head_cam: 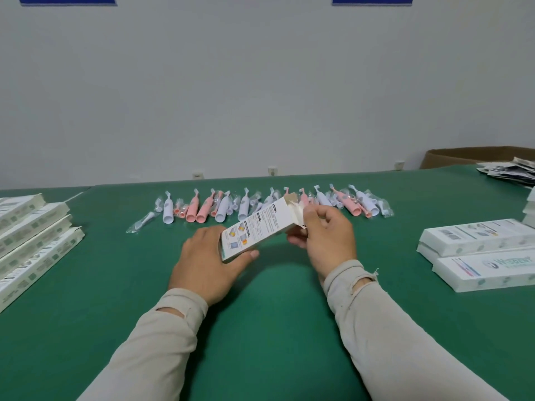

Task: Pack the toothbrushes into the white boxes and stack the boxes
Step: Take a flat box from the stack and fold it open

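Head view: left hand (204,263) grips white box (260,228) near end; right hand (325,235) apparently pinches its far flap, above green table (275,328).

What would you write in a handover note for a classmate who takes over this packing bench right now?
Left hand grips the near end of a white box; right hand pinches its open end flap.
Toothbrushes lie in a row behind it on the green table, none in hand.
Flat boxes wait left; closed boxes stacked right.
Left: load this box, close, stack, repeat.
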`<state>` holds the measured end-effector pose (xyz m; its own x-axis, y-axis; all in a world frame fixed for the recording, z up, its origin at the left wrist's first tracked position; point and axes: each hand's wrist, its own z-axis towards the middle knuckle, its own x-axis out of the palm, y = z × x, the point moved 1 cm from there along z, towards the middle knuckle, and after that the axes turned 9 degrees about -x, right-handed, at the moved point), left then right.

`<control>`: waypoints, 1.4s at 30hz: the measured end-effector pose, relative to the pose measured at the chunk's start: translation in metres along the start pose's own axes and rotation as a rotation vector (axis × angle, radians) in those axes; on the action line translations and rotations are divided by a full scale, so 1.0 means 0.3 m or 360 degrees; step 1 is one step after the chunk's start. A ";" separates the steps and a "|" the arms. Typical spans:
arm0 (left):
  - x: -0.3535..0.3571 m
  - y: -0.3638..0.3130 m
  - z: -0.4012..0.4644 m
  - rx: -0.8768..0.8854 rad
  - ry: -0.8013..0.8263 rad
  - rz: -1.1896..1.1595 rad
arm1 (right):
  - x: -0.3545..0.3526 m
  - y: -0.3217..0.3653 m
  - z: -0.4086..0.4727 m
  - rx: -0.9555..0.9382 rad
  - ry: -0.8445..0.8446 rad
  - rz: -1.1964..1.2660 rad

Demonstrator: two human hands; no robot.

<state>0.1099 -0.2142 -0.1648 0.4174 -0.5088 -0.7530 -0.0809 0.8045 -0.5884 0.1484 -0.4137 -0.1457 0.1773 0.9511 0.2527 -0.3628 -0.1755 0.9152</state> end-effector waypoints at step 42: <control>0.144 -0.061 0.175 0.0063 -0.0161 0.0108 | -0.343 -0.146 0.892 0.0643 0.0525 -0.2586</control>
<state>0.1770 -0.2349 -0.1711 0.5012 -0.4211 -0.7559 -0.0772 0.8484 -0.5237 0.3908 -0.5719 -0.1276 -0.0987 0.2022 -0.9744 0.2335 0.9565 0.1749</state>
